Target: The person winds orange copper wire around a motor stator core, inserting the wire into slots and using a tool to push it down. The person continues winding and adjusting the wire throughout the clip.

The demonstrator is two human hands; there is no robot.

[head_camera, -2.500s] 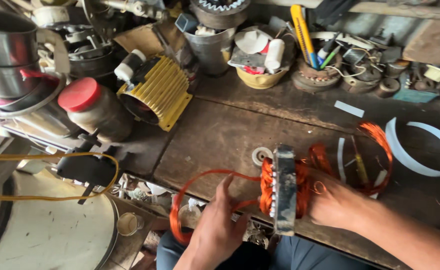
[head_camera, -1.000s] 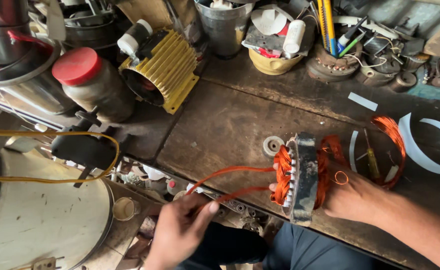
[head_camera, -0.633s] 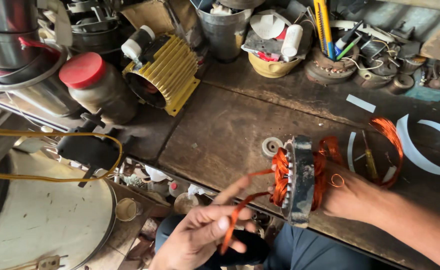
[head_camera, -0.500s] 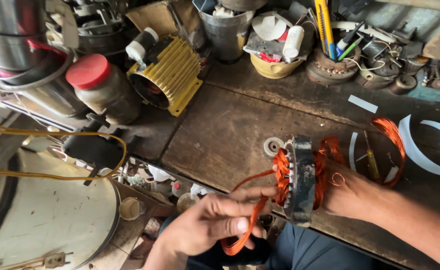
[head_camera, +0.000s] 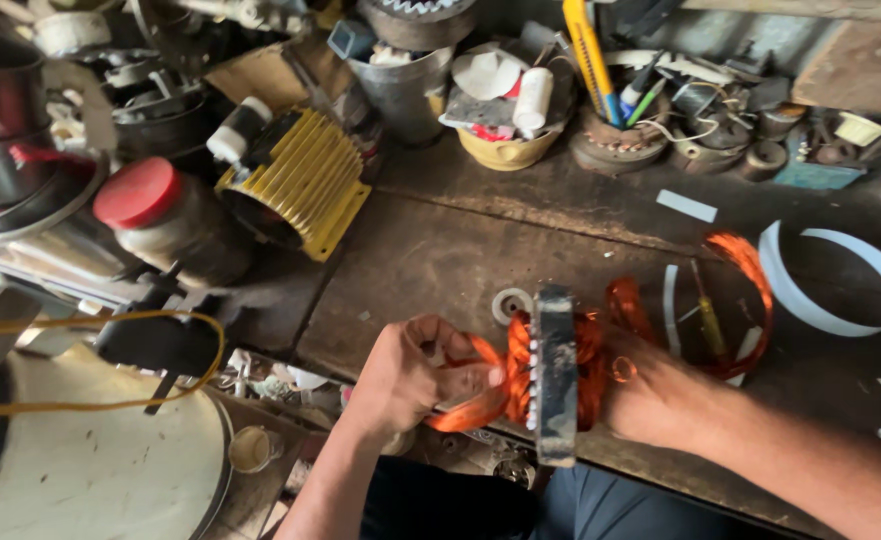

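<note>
Cluttered counter [head_camera: 440, 260]: left hand [head_camera: 410, 375] is gripping a copper coil loop [head_camera: 465, 405], feeding it into the stator [head_camera: 555, 375]; right hand [head_camera: 660, 400] is clasping it; several coils seated, loose loops [head_camera: 745, 290] remaining.

Bench [head_camera: 440, 260]: I see dark, worn wood, cluttered along the far edge.
Yellow finned motor housing [head_camera: 305, 180]: I see it lying on its side at the bench's left.
Jar with red lid [head_camera: 165, 215]: just left of the housing.
Yellow bowl [head_camera: 505, 148]: I see scraps and a white roll in it.
Metal cup [head_camera: 405, 85]: beside the bowl.
White plastic ring [head_camera: 835, 275]: flat at far right.
White washer [head_camera: 510, 303]: flat on the bench.
</note>
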